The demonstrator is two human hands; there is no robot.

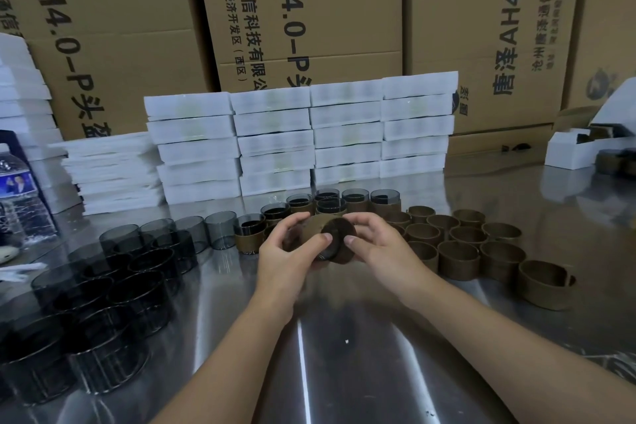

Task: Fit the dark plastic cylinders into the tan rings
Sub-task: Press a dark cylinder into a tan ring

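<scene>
The tan ring point(315, 226) is up off the table point(344, 361), over its middle, tipped on its side with the dark cylinder point(339, 240) set in its mouth; how deep it sits I cannot tell. My left hand point(289, 260) and right hand point(378, 248) both have their fingers point(303, 218) curled round the ring's wall, thumbs in against the cylinder's open end.

Both parts look light and thin-walled. I judge the smoky plastic to be smooth, a bit slippery and liable to crack if pinched across its mouth, and the ring stiffer, with some give. So I would hold the ring by its outer wall and push evenly on the cylinder's rim, not on one side.

Toward the far edge stands a row of fitted pairs point(354, 200), each ring carrying a cylinder that stands proud of it. The loose cylinders point(137, 272) crowd the table's left side, all hollow. The empty rings point(459, 253) cluster on the right side.

Along the far edge are stacked white boxes point(275, 144), closed, contents unclear, with brown printed cartons point(309, 10) behind. A water bottle point(17, 196) stands at the left edge.
</scene>
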